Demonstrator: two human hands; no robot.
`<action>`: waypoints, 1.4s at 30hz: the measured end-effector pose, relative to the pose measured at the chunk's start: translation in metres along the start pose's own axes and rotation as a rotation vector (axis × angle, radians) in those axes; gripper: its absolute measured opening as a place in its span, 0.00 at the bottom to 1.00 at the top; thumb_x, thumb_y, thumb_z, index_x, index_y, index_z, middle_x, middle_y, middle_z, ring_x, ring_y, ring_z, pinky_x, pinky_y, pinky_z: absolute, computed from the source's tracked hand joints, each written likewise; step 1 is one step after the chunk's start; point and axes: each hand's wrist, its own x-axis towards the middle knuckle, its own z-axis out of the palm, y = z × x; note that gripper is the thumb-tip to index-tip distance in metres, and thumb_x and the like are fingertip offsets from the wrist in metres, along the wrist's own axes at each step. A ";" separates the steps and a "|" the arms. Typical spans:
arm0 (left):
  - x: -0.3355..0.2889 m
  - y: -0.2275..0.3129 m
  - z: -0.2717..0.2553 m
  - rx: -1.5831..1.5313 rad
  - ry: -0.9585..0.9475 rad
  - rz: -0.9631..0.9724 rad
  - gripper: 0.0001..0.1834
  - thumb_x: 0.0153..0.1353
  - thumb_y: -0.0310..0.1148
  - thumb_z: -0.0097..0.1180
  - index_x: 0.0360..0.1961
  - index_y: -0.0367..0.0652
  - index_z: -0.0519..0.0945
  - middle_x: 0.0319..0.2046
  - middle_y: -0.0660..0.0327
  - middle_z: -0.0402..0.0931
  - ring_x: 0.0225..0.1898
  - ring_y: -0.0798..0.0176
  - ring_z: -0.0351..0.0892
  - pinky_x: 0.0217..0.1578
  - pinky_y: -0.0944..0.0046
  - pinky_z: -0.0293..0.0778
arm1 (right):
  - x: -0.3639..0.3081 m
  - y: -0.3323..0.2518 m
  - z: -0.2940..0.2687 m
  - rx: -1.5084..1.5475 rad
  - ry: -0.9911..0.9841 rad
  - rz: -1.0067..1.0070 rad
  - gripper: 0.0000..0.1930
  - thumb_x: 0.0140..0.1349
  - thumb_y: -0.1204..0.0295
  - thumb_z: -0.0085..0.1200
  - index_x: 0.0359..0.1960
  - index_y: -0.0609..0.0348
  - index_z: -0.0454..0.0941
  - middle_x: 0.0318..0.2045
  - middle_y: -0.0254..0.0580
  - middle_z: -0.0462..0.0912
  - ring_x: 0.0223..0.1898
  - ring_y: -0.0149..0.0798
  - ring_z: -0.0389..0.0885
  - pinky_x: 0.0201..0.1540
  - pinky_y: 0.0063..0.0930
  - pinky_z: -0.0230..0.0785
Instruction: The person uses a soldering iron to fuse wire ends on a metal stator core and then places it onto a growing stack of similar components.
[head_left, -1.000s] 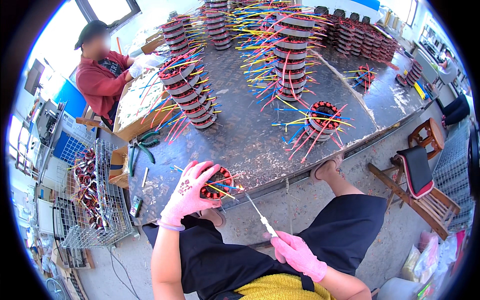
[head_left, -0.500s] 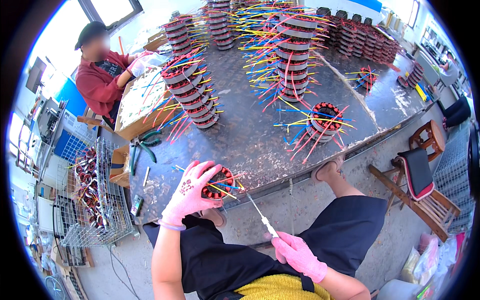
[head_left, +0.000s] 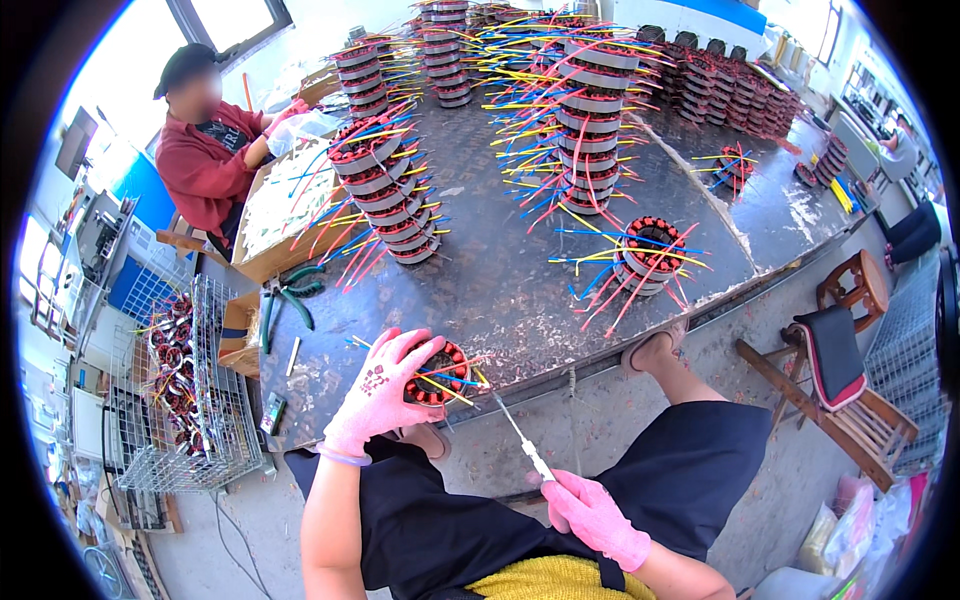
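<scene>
My left hand (head_left: 382, 392), in a pink glove, grips a small motor stator (head_left: 462, 372) at the front edge of the table. The stator is a ring with red coils, and red, yellow and blue wires stick out from it. My right hand (head_left: 598, 522), also gloved in pink, is closed round the white handle of a thin metal-shafted tool (head_left: 532, 452). Its shaft slants up and left, and the tip lies close to the wire ends at the stator's right side. Whether the tip touches a wire is too small to tell.
Stacks of wired stators (head_left: 590, 130) stand on the dark table (head_left: 480, 260), with a short stack (head_left: 645, 265) nearer me. Green-handled pliers (head_left: 292, 295) lie left, near a cardboard box (head_left: 290, 215) and a wire basket (head_left: 190, 440). A co-worker (head_left: 205, 150) sits at far left; a wooden stool (head_left: 850, 290) stands right.
The picture has shifted slightly. Both hands keep their grips, and the tool's tip stays close to the wire ends with only a small movement.
</scene>
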 end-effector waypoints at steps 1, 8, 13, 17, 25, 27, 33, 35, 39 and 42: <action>0.000 -0.001 0.000 -0.006 -0.001 0.008 0.50 0.36 0.41 0.76 0.64 0.47 0.69 0.61 0.53 0.67 0.65 0.42 0.62 0.69 0.45 0.53 | 0.001 0.003 -0.001 0.015 -0.005 -0.011 0.20 0.74 0.60 0.43 0.59 0.60 0.73 0.18 0.26 0.68 0.21 0.21 0.64 0.25 0.19 0.57; 0.000 -0.002 0.001 -0.004 0.005 0.025 0.50 0.36 0.41 0.76 0.65 0.47 0.68 0.61 0.53 0.67 0.65 0.42 0.62 0.69 0.45 0.53 | -0.001 -0.001 -0.001 0.012 -0.002 -0.029 0.20 0.74 0.60 0.43 0.59 0.60 0.73 0.18 0.27 0.69 0.21 0.21 0.64 0.25 0.19 0.57; 0.002 -0.001 0.001 0.006 -0.003 0.020 0.51 0.35 0.41 0.76 0.65 0.46 0.68 0.61 0.54 0.67 0.65 0.43 0.62 0.70 0.45 0.53 | 0.001 0.003 -0.002 0.044 0.001 -0.031 0.20 0.74 0.60 0.43 0.59 0.60 0.73 0.18 0.26 0.68 0.21 0.21 0.65 0.25 0.19 0.57; 0.000 -0.003 0.000 0.010 -0.001 0.020 0.51 0.35 0.41 0.76 0.65 0.46 0.68 0.61 0.53 0.67 0.65 0.44 0.62 0.70 0.46 0.53 | 0.000 0.003 -0.002 0.043 -0.012 -0.037 0.20 0.74 0.61 0.44 0.59 0.60 0.73 0.19 0.26 0.68 0.21 0.21 0.64 0.25 0.19 0.57; -0.001 -0.003 0.002 0.006 -0.006 0.007 0.50 0.36 0.42 0.76 0.65 0.46 0.68 0.61 0.53 0.66 0.64 0.43 0.63 0.69 0.46 0.53 | 0.000 0.001 -0.001 0.075 -0.002 -0.016 0.20 0.74 0.62 0.44 0.60 0.61 0.72 0.20 0.24 0.67 0.21 0.20 0.64 0.25 0.18 0.56; 0.000 -0.003 0.002 0.009 -0.004 0.013 0.50 0.36 0.42 0.76 0.65 0.46 0.68 0.62 0.53 0.66 0.64 0.43 0.63 0.69 0.46 0.53 | -0.001 -0.001 -0.002 0.059 0.002 -0.014 0.20 0.74 0.63 0.44 0.60 0.61 0.72 0.20 0.24 0.67 0.21 0.20 0.64 0.24 0.18 0.56; -0.001 -0.004 0.002 0.011 -0.002 0.002 0.50 0.36 0.42 0.76 0.65 0.47 0.68 0.62 0.54 0.66 0.66 0.41 0.60 0.69 0.45 0.54 | 0.000 -0.003 -0.002 0.026 -0.014 -0.016 0.20 0.74 0.63 0.44 0.60 0.60 0.72 0.20 0.24 0.67 0.21 0.20 0.64 0.24 0.18 0.56; -0.002 -0.004 0.001 0.011 -0.008 -0.006 0.50 0.36 0.43 0.76 0.65 0.48 0.68 0.63 0.54 0.65 0.66 0.39 0.59 0.69 0.45 0.54 | -0.001 -0.002 0.000 0.090 -0.016 -0.008 0.20 0.74 0.63 0.44 0.61 0.59 0.72 0.20 0.24 0.67 0.21 0.20 0.64 0.24 0.18 0.56; -0.001 -0.002 0.001 0.002 -0.015 -0.021 0.50 0.36 0.43 0.76 0.65 0.48 0.69 0.63 0.54 0.65 0.66 0.38 0.58 0.68 0.45 0.55 | -0.001 0.000 -0.001 0.065 -0.003 -0.002 0.20 0.73 0.62 0.45 0.61 0.59 0.72 0.21 0.24 0.67 0.21 0.20 0.64 0.24 0.17 0.55; -0.001 -0.002 0.001 0.003 -0.012 -0.014 0.50 0.36 0.42 0.76 0.65 0.48 0.69 0.63 0.54 0.65 0.67 0.37 0.58 0.68 0.44 0.55 | -0.001 -0.001 0.000 0.062 -0.001 -0.005 0.20 0.73 0.62 0.45 0.61 0.59 0.72 0.21 0.24 0.67 0.21 0.20 0.64 0.24 0.17 0.55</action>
